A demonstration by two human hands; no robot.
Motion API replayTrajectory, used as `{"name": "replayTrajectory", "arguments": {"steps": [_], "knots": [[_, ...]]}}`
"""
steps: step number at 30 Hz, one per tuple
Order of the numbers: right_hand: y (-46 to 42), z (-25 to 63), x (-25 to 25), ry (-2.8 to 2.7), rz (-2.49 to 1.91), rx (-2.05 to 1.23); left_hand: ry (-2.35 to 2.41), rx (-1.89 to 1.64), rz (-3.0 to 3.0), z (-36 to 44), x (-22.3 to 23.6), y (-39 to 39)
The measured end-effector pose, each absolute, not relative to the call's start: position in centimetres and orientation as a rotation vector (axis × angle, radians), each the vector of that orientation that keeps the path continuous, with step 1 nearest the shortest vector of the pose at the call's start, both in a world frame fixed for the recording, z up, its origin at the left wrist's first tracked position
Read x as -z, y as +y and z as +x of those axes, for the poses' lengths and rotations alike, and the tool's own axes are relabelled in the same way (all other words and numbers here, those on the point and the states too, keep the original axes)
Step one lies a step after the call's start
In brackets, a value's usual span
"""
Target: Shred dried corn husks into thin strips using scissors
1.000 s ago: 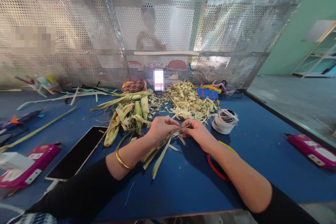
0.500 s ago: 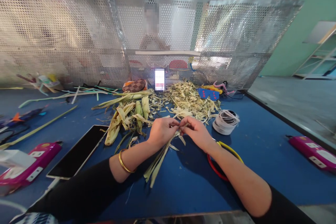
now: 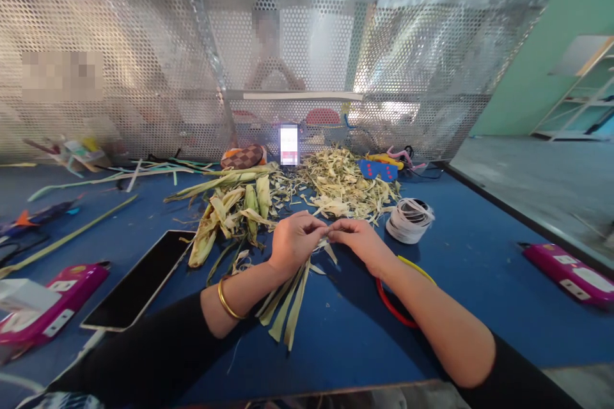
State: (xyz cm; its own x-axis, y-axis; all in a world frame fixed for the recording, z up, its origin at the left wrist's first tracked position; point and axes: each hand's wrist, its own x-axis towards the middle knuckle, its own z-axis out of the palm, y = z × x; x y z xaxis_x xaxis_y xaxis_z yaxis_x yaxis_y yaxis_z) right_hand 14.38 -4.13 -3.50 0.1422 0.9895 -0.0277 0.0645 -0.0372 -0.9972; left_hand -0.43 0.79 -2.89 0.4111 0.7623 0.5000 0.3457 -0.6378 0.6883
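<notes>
My left hand (image 3: 296, 243) is closed in a pinch on a bundle of corn husk strips (image 3: 291, 310), whose long pale green ends fan out below it over the blue table. Fingertip to fingertip with it, my right hand (image 3: 357, 243) also pinches at the top of the bundle; the part between the fingers is mostly hidden. Short husk ends stick out just under the fingers. Left of my hands lie whole corn husks (image 3: 206, 246), and behind them is a heap of shredded husk (image 3: 343, 182).
A roll of white cord (image 3: 409, 222) stands right of my hands. Red-and-yellow-handled scissors or pliers (image 3: 391, 303) lie partly under my right forearm. A phone (image 3: 139, 281) and power strips (image 3: 568, 275) flank the work. A perforated metal screen (image 3: 297, 45) rises behind; a person is beyond it.
The husk strips' lower ends have spread wider and swung slightly right. My right fingers have straightened a little at the pinch. The whole view has shifted slightly.
</notes>
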Motion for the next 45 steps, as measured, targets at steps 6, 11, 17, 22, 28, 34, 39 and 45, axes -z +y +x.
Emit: {"name": "replayTrajectory", "arguments": {"steps": [6, 11, 17, 22, 28, 34, 39, 45], "knots": [[-4.1, 14.6, 3.3, -1.035, -1.294, -1.131, 0.954, -1.098, 2.089, -0.5, 3.0, 1.1], [-4.2, 15.4, 3.0, -1.034, -1.217, -1.07, 1.081, -1.006, 2.039, -0.7, 3.0, 1.8], [-4.5, 15.7, 2.4, -1.224, -1.286, -0.704, 1.269, -0.791, 1.95, -1.2, 3.6, 3.3], [-4.8, 14.9, 2.2, -1.2, -1.135, -0.922, 1.223, -0.742, 1.736, -1.0, 3.5, 3.5], [-4.6, 14.9, 2.3, -0.935, -0.931, -1.221, 0.962, -0.679, 1.252, -0.7, 2.7, 3.0], [-4.3, 14.6, 3.1, -1.149, -1.019, -1.128, 0.642, -0.642, 0.902, -0.6, 2.4, 2.2], [-4.3, 14.3, 3.5, -1.362, -1.182, -0.973, 0.723, -0.672, 1.271, -0.2, 3.1, 2.2], [-4.2, 14.0, 3.9, -1.347, -1.275, -1.009, 0.845, -0.708, 1.502, -0.1, 3.9, 2.2]]}}
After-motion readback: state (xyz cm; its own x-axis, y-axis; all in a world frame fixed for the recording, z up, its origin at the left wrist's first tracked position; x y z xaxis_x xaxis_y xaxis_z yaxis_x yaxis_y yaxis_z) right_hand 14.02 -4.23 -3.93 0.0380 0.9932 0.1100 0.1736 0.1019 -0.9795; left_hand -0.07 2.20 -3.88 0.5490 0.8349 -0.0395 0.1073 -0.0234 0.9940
